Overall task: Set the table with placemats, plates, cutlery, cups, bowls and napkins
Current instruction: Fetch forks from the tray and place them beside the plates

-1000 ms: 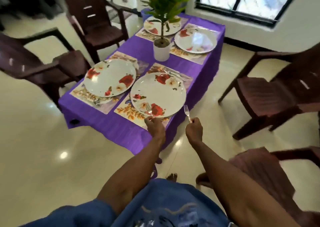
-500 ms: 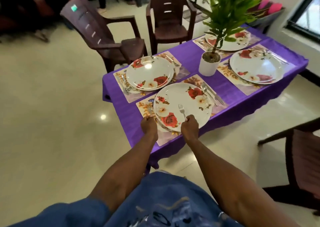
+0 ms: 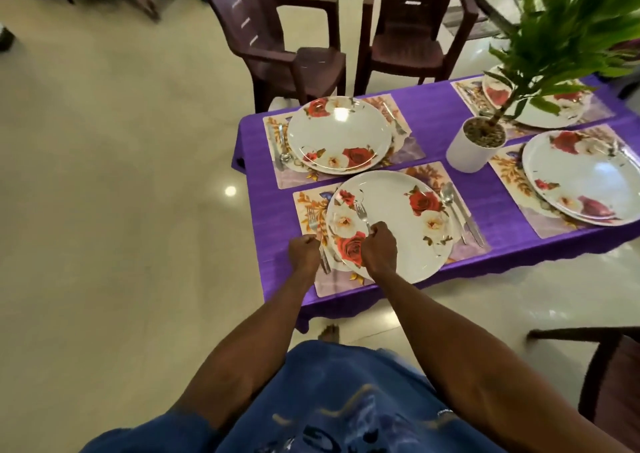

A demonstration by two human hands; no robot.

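**Two forks in hand at the near place setting**

Low table covered by a purple cloth (image 3: 436,123) occupies the right half of the head view. Two dark brown plastic armchairs (image 3: 405,30) stand at its far side. A green leafy plant in a white cylindrical pot (image 3: 472,147) sits on the cloth, between the four place settings.

Four floral-print rectangular placemats, each bearing a round white plate with red and cream rose pattern. Near plate (image 3: 401,224) rests on the near placemat (image 3: 311,210), closest to the person. Far-left plate (image 3: 339,134), right plate (image 3: 585,175) and far-right plate (image 3: 540,106) lie on their own mats; the last is partly hidden by leaves.

Right of the near plate: a steel spoon (image 3: 450,199) and a steel knife (image 3: 471,225) lie side by side on the mat.

Right hand (image 3: 379,248) is above the left part of the near plate, fingers clenched round the handle of a steel fork (image 3: 361,210), tines pointing away, over the plate. Left hand (image 3: 304,251) is over the mat's left strip, fingers curled round the handle of a second steel fork (image 3: 312,222), its tines over the mat just beside the plate rim. Whether that fork touches the mat cannot be told.
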